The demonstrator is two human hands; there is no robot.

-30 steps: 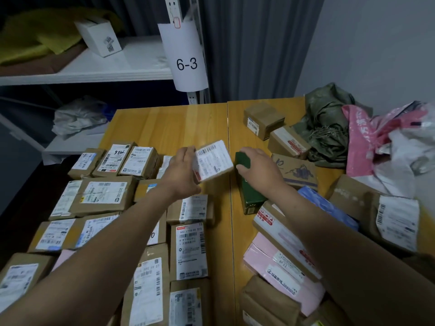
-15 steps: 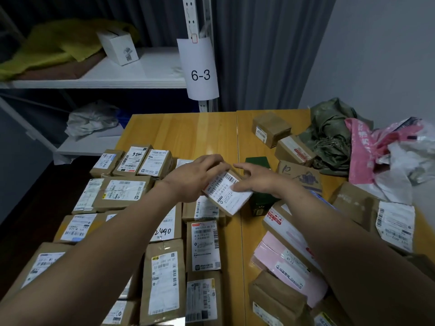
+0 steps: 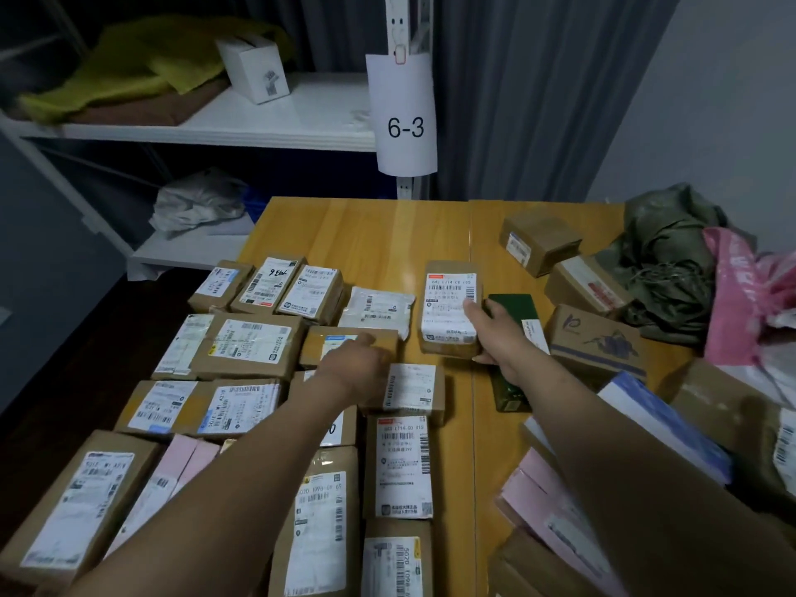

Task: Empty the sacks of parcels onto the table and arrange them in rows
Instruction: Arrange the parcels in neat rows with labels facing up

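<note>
Where the box sits: the labelled box (image 3: 448, 314) lies near the middle of the desk (image 3: 370, 234), a bit toward 12 o'clock. It ends the far row, just beside the white soft parcel (image 3: 377, 305).
Right hand: the right hand (image 3: 493, 338) holds this box by its 3 o'clock side. Its fingers (image 3: 470, 304) lie over the label and the thumb hooks the near corner, so it pinches the box. I cannot tell if the box is flat down yet.
Crooked box: if the hand lets go with a twist, I think the box will land slanted and spoil the row.
Green box: the green box (image 3: 514, 301) lies right behind that hand, at 3 o'clock of it. A quick pull back may knock it.
Left hand: the left hand (image 3: 357, 366) has its fingers stretched out, tips on the small brown box (image 3: 316, 342) in the second row. It grips nothing. A hard push could slide that box into its neighbours.
Pink parcels: the pink parcels (image 3: 542, 497) are heaped at 4 o'clock, under the right arm. An elbow could tip them.
Desk edge: the corner box (image 3: 219, 284) at 10 o'clock sits right at the edge. A shove along the row might drop it to the floor.
Sacks: the green sack (image 3: 663, 260) and pink sack (image 3: 741, 286) lie crumpled at 2 o'clock. I cannot tell if anything hides inside.
</note>
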